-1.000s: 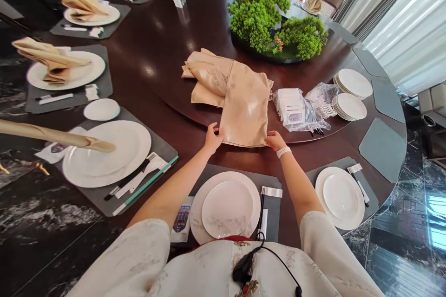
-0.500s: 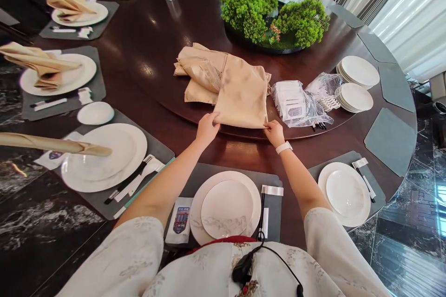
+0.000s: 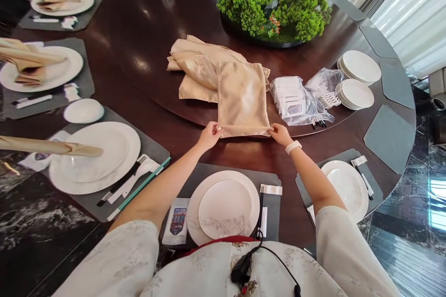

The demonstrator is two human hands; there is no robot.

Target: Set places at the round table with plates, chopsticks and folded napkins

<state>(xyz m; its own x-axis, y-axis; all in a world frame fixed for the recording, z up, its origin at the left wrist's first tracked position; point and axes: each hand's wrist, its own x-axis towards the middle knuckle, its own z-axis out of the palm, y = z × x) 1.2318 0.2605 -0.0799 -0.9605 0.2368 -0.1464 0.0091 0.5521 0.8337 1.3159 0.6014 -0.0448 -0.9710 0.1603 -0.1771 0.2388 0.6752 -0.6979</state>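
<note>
Pinching a tan napkin, fingers of left hand and right hand clamped on its corners, near edge now folded

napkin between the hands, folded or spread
Partly folded: the napkin has a narrow band turned over along its near edge; the rest lies spread.

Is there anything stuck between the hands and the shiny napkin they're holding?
Nothing that I can see. The left hand and right hand each pinch a near corner of the napkin directly. The bagged packets lie off to its right.
</note>
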